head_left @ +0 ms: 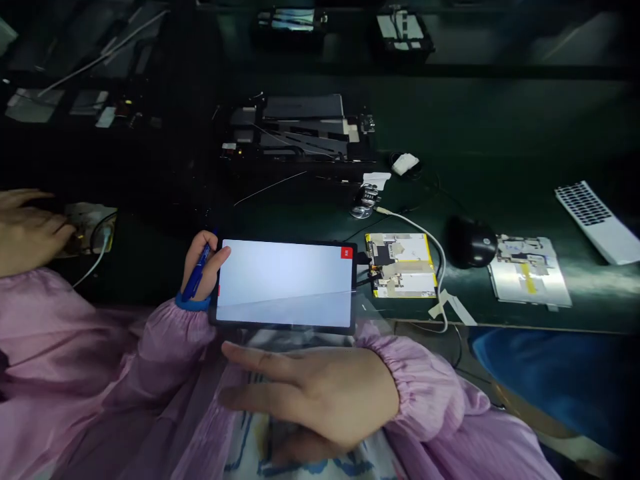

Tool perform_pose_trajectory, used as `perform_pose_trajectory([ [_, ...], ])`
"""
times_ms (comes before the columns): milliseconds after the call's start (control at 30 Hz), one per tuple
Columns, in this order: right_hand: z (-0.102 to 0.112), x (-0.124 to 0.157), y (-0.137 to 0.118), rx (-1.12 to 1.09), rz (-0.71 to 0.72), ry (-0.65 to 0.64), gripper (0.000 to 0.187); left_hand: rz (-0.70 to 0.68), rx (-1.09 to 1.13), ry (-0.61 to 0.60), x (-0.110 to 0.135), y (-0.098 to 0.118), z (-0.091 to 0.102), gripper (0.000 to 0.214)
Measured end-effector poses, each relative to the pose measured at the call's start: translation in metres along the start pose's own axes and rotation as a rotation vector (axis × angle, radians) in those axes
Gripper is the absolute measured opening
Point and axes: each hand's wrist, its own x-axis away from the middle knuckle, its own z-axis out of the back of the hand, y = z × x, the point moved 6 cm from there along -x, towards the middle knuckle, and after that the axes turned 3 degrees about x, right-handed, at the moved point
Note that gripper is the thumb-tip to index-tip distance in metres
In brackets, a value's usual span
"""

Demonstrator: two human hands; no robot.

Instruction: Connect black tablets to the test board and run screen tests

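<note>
A tablet [285,283] with a lit, blank white screen and a small red mark in its top right corner is held at the near edge of the green bench. My left hand [201,267] grips its left edge, thumb on the screen, with a blue pen [197,273] tucked in the same fingers. My right hand [310,393] lies below the tablet with fingers stretched flat and pointing left, over a clear film and patterned cloth on my lap. It holds nothing. A cable plugs into the tablet's right side.
Right of the tablet lie a yellow-edged circuit part [400,265], a white cable [435,253], a black mouse [471,241], a silver board [530,270] and a white keyboard [597,221]. An opened device [300,130] sits behind. Another person's hand [27,230] in a pink sleeve works at far left.
</note>
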Motion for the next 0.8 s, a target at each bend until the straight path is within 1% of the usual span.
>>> perform_pose_trajectory([
  [67, 0.004, -0.001, -0.008, -0.023, 0.065, -0.009, 0.051, 0.003, 0.004, 0.005, -0.001, 0.0, 0.0, 0.026],
  [133, 0.011, 0.0, -0.01, -0.041, 0.064, 0.0, 0.05, 0.0, 0.007, 0.01, -0.002, 0.001, -0.001, 0.026],
  [200, 0.022, 0.004, -0.007, -0.065, 0.025, 0.061, 0.047, -0.01, 0.006, 0.015, -0.002, 0.001, -0.001, 0.026],
  [233, 0.03, 0.007, -0.004, -0.088, 0.015, 0.122, 0.045, -0.014, 0.008, 0.017, -0.002, 0.001, -0.001, 0.026],
  [333, 0.062, 0.026, 0.013, -0.192, -0.037, 0.394, 0.034, -0.014, 0.014, 0.002, -0.001, -0.001, -0.002, 0.026],
  [467, 0.103, 0.061, 0.054, -0.37, -0.198, 0.794, 0.024, -0.037, 0.009, -0.005, -0.001, -0.003, -0.001, 0.028],
  [567, 0.131, 0.083, 0.078, -0.439, -0.257, 1.061, 0.034, -0.057, 0.002, -0.002, -0.001, -0.001, -0.002, 0.03],
  [633, 0.149, 0.093, 0.086, -0.468, -0.257, 1.184, 0.039, -0.064, -0.004, -0.002, -0.001, 0.001, -0.002, 0.031],
  [700, 0.163, 0.099, 0.089, -0.464, -0.312, 1.218, 0.047, -0.074, -0.011, -0.005, -0.001, 0.004, -0.003, 0.033],
  [800, 0.178, 0.107, 0.093, -0.377, -0.464, 1.176, 0.055, -0.08, -0.019, -0.016, -0.001, 0.007, -0.004, 0.034],
])
